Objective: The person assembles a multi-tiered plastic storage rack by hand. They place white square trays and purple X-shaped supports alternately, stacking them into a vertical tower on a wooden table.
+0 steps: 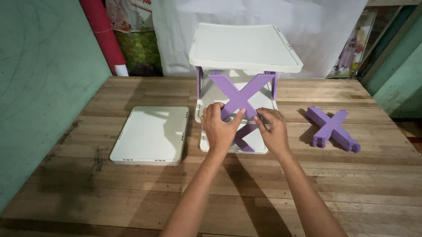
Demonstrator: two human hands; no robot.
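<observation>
Purple cross braces (240, 97), white shelf panels (245, 47), brown wooden table (358, 193), teal wall (30, 79).

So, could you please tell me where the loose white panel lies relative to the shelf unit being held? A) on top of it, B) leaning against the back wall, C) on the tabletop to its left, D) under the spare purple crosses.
C: the loose white panel lies flat on the wooden table, left of the shelf unit that both hands touch.
</observation>
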